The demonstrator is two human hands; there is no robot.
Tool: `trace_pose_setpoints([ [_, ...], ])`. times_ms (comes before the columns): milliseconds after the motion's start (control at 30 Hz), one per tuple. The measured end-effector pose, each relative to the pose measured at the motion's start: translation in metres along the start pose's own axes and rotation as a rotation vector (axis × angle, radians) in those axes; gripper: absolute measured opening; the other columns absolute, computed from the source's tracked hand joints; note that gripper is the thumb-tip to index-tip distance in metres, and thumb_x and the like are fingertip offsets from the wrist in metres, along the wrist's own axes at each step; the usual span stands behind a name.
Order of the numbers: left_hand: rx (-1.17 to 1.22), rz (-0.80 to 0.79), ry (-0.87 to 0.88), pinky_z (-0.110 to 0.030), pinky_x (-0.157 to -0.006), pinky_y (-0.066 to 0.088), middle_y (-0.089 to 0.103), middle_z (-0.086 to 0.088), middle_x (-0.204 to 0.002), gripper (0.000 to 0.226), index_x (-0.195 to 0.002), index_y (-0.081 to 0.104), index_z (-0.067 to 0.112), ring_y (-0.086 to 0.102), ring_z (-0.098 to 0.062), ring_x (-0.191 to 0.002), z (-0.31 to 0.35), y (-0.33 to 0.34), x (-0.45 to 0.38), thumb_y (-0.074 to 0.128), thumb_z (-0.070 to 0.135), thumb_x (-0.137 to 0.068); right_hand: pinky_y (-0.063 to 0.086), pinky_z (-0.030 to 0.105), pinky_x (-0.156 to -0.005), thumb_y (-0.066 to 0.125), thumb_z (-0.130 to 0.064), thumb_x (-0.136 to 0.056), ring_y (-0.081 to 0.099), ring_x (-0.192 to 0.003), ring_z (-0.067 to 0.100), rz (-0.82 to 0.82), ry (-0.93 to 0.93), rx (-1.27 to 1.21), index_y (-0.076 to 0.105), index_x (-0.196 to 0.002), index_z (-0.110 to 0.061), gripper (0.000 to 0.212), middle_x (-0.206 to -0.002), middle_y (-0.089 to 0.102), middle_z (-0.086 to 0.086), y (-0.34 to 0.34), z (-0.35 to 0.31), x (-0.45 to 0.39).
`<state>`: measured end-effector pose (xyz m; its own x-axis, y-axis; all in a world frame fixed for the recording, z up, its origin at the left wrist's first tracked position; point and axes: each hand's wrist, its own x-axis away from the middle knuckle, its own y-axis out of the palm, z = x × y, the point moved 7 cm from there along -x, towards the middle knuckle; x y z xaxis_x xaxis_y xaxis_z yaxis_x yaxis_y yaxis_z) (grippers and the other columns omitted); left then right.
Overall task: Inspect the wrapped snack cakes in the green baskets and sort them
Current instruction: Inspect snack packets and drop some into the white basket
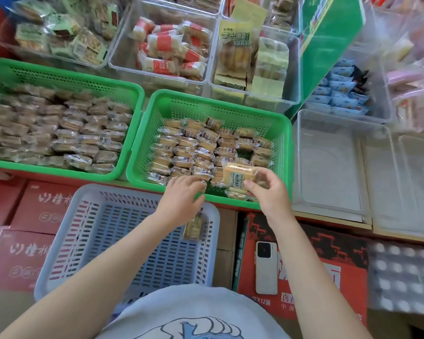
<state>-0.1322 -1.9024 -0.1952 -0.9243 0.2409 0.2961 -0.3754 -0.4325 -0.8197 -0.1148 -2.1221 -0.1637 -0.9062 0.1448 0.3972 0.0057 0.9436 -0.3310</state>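
Right hand (267,194) pinches clear-wrapped tan snack cake (239,176) above right green perforated plastic basket (285,152); left hand (184,194), fingers curled, touches packets at near rim; grey slotted basket (66,223) below.

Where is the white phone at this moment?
In the head view the white phone lies face down on a red carton at lower right, just right of the grey-blue basket and beneath the right forearm.

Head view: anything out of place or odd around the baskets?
A phone lies loose on the red carton beside the blue basket, among stock. One lone wrapped cake sits in that basket. The right hand holds up a cake; nothing looks spilled.
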Motion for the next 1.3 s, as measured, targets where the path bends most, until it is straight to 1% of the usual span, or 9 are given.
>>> trace_pose_setpoints([
  [133,-0.204,-0.099,-0.015,-0.044,-0.125,0.005,0.035,0.003,-0.16,0.051,-0.152,0.038,0.027,0.023,-0.018,-0.151,-0.014,0.022,-0.001,0.038,0.045,-0.105,0.044,0.022,-0.078,0.073,-0.014,-0.089,0.059,-0.096,0.015,-0.19,-0.116,0.292,0.062,-0.114,-0.024,0.029,-0.1,0.063,-0.01,0.036,-0.005,-0.004],
  [267,-0.193,-0.07,-0.001,-0.043,-0.125,0.006,0.038,0.004,-0.158,0.05,-0.15,0.042,0.027,0.025,-0.018,-0.15,-0.017,0.022,-0.002,0.04,0.046,-0.104,0.048,0.036,-0.073,0.067,-0.014,-0.092,0.059,-0.089,0.024,-0.256,-0.428,0.941,0.049,-0.119,-0.021,0.033,-0.102,0.064,0.0,0.055,-0.016,-0.004],
  [367,-0.201,-0.077,-0.004,-0.042,-0.124,0.006,0.038,0.004,-0.158,0.05,-0.15,0.042,0.028,0.025,-0.017,-0.149,-0.018,0.023,-0.003,0.04,0.047,-0.103,0.047,0.04,-0.081,0.062,-0.008,-0.091,0.056,-0.096,0.028,-0.3,-0.533,1.123,0.049,-0.114,-0.019,0.029,-0.1,0.059,0.003,0.062,-0.019,-0.004],
  [500,-0.168,-0.084,-0.019,-0.043,-0.124,0.007,0.04,0.004,-0.156,0.055,-0.15,0.042,0.03,0.026,-0.018,-0.148,-0.021,0.025,-0.005,0.039,0.056,-0.101,0.041,0.036,-0.073,0.062,-0.008,-0.092,0.052,-0.096,0.027,-0.38,-0.507,1.112,0.049,-0.108,-0.015,0.022,-0.097,0.048,0.003,0.076,-0.023,-0.007],
  [667,-0.144,-0.075,-0.03,-0.043,-0.124,0.007,0.038,0.004,-0.157,0.066,-0.156,0.029,0.029,0.027,-0.018,-0.148,-0.018,0.024,-0.005,0.039,0.06,-0.099,0.046,0.036,-0.089,0.057,-0.025,-0.101,0.055,-0.104,0.025,-0.54,-0.223,1.004,0.064,-0.125,-0.021,0.026,-0.116,0.051,0.004,0.084,-0.014,-0.031],
  [833,-0.177,-0.111,0.034,-0.046,-0.125,0.004,0.019,-0.001,-0.167,0.068,-0.157,0.024,0.039,0.01,-0.021,-0.155,-0.007,0.027,-0.007,0.024,0.066,-0.095,0.048,0.037,-0.072,0.062,-0.023,-0.098,0.06,-0.092,0.028,-0.346,-0.173,1.094,0.056,-0.106,-0.012,0.015,-0.108,0.055,0.007,0.083,0.007,-0.043],
  [967,-0.255,-0.164,0.058,-0.05,-0.124,-0.005,-0.001,-0.003,-0.17,0.061,-0.156,0.026,0.043,-0.01,-0.024,-0.156,0.001,0.034,-0.016,0.029,0.066,-0.1,0.043,0.036,-0.063,0.069,-0.038,-0.092,0.061,-0.089,0.028,-0.237,-0.11,1.119,0.046,-0.109,-0.013,0.039,-0.109,0.055,0.006,0.071,0.011,-0.052],
  [1167,-0.341,-0.254,0.027,-0.054,-0.123,-0.006,-0.012,-0.005,-0.169,0.071,-0.156,0.023,0.045,-0.016,-0.026,-0.155,0.005,0.034,-0.027,0.02,0.079,-0.093,0.053,0.039,-0.078,0.062,-0.032,-0.097,0.059,-0.091,0.025,-0.167,-0.043,0.867,0.057,-0.103,-0.011,0.022,-0.111,0.061,0.006,0.059,0.015,-0.059],
  [1300,-0.356,-0.27,0.027,-0.054,-0.122,-0.006,-0.009,-0.003,-0.169,0.074,-0.157,0.021,0.046,-0.013,-0.024,-0.156,0.005,0.032,-0.029,0.02,0.081,-0.092,0.045,0.035,-0.07,0.061,-0.026,-0.098,0.059,-0.091,0.026,-0.176,-0.089,0.935,0.055,-0.105,-0.01,0.019,-0.11,0.059,0.008,0.069,0.019,-0.061],
])
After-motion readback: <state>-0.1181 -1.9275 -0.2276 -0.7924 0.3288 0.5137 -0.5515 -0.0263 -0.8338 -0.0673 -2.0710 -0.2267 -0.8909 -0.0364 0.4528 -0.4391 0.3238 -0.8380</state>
